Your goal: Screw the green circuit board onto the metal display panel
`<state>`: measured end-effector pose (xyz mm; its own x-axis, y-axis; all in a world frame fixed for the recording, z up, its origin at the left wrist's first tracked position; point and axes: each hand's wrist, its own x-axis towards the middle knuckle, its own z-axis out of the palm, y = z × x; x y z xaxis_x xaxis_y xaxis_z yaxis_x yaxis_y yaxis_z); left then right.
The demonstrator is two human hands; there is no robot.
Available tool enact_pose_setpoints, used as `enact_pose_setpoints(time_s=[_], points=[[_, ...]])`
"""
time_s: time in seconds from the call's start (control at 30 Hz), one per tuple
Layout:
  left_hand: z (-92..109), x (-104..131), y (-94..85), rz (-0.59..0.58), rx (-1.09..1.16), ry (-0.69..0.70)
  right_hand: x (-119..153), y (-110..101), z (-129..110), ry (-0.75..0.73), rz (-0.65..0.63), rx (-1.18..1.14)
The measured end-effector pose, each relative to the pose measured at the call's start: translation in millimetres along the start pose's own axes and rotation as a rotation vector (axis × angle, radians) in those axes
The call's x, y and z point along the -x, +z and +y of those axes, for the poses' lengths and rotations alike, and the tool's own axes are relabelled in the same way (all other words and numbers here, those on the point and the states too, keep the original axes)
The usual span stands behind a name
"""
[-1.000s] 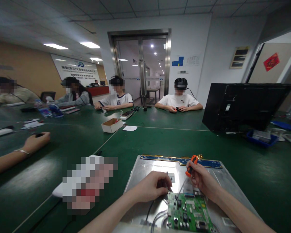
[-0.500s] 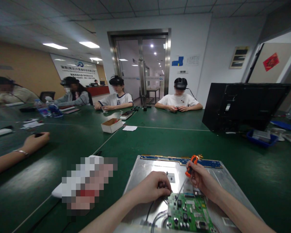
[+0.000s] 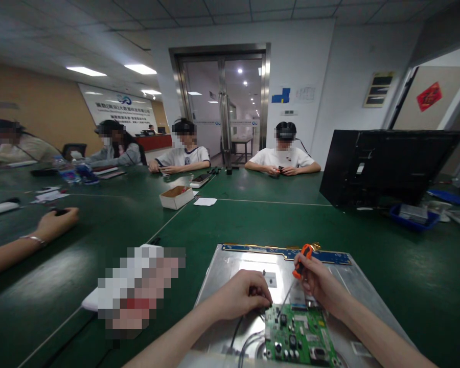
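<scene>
In my right hand is an orange-and-black screwdriver, its thin shaft slanting down and left to the green circuit board. My left hand is closed at the board's upper left corner, the fingertips together; whatever they pinch there is too small to make out. The board lies on a silver metal panel, with a long blue circuit strip along the panel's far edge. Dark cables run beside the board's left side, and a flat ribbon cable meets its top edge.
A white object, partly pixelated, lies left of the panel. Farther off are a small open box, a black monitor and a blue tray. Another person's hand rests at the left; several people sit around the green table.
Almost nothing differs. Both my hands and the screwdriver stay in place at the board. Across the table, a person's hands have shifted slightly around a small object.
</scene>
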<state>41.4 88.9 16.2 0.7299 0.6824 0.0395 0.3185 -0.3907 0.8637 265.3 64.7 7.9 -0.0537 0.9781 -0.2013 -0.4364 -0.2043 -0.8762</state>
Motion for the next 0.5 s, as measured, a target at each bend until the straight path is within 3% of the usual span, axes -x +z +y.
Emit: enact_pose_setpoints(time_s=[0.5], points=[[1.0, 0.6, -1.0, 0.0, 0.017, -0.005, -1.0, 3.3, -1.9, -0.042, 0.074, -0.006]])
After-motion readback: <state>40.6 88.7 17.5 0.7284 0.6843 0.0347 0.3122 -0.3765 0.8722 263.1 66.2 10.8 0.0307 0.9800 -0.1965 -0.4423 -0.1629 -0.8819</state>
